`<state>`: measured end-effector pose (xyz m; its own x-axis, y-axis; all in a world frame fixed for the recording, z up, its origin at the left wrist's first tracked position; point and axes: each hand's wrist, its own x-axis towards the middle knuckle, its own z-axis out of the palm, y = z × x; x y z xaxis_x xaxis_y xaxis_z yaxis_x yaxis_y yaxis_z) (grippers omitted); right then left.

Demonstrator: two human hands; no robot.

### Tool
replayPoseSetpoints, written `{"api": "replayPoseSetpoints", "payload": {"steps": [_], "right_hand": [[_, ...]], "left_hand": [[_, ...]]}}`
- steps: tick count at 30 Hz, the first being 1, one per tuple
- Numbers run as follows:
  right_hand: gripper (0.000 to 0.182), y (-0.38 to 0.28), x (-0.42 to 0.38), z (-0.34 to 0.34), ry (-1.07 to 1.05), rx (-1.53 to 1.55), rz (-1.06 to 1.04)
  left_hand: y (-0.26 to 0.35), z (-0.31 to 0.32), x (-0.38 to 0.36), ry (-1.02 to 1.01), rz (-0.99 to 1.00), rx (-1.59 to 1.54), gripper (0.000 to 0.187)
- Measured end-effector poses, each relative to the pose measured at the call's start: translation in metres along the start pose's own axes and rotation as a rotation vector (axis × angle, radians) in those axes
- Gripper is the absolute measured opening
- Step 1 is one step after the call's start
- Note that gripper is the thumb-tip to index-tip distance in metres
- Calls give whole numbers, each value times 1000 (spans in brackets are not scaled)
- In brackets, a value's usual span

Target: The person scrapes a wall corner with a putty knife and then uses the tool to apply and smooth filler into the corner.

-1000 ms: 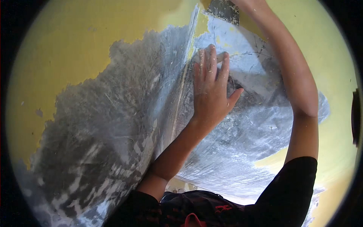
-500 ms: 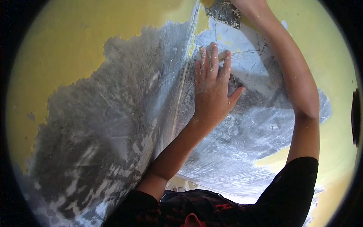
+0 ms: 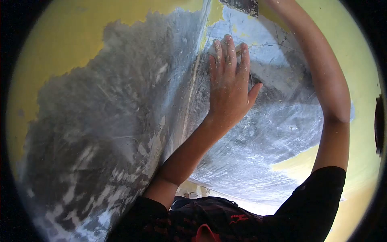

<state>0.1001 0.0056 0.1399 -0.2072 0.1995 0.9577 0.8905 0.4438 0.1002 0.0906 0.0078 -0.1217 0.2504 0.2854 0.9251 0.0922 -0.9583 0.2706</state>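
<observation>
My left hand [image 3: 229,84] lies flat against the bare grey wall patch [image 3: 274,141] just right of the corner line, fingers spread and flecked with pale bits. My right arm reaches up past the top edge of the view, so the right hand is out of sight. Near that arm's upper end, at the top, part of a dark, speckled flat blade [image 3: 246,6] shows against the wall. Whatever holds the blade is cut off. Yellow paint borders the bare patch.
Left of the corner, another scraped grey wall area [image 3: 100,121] meets yellow paint [image 3: 72,36] along a ragged edge. A dark object [image 3: 379,125] sits at the far right edge. My black shirt [image 3: 217,222] fills the bottom.
The blade and my right hand have moved up, the hand leaving the view. My left hand appears slightly higher, still flat on the wall. The wall edges have shifted a little in view.
</observation>
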Motion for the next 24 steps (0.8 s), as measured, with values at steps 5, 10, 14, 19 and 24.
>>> {"api": "replayPoseSetpoints", "payload": {"steps": [5,10,14,19,24], "right_hand": [[43,7,2,6,-33,22,33],[43,14,1,1,-36,98,-62],[43,4,3,6,-31,101,5],[44,16,-12,14,-149,229,51],[43,21,-5,6,15,115,-31]], "left_hand": [[-3,-1,0,6,7,-20,101],[-4,-1,1,-3,9,-30,100],[-5,-1,3,8,10,-40,100],[-5,-1,2,16,11,-57,100],[-7,0,0,16,20,-46,100]]}}
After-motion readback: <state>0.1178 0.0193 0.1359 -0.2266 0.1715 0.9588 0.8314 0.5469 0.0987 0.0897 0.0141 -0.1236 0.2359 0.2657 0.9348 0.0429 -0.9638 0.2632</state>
